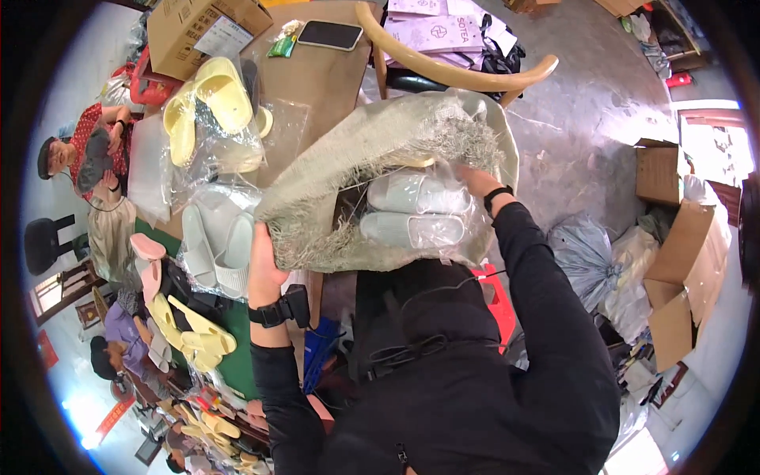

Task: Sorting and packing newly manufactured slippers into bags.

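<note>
A frayed, pale woven sack [372,142] lies in front of me with its mouth spread wide. My left hand [267,257] grips the ragged left edge of the sack, its fingers partly hidden by the cloth. Inside the mouth lies a pair of light grey slippers [419,212] in clear plastic. At their right end my right hand [477,184] is closed on the plastic wrapping, fingertips partly hidden. Just left of the sack, another bagged pair of grey slippers [214,245] rests on the table.
Yellow slippers [226,95] in plastic, a phone [329,35] and a cardboard box [198,32] are on the table. A wooden chair [451,67] holds pink packages. Filled bags [582,249] and open cartons [681,269] stand at right. Co-workers sit at left.
</note>
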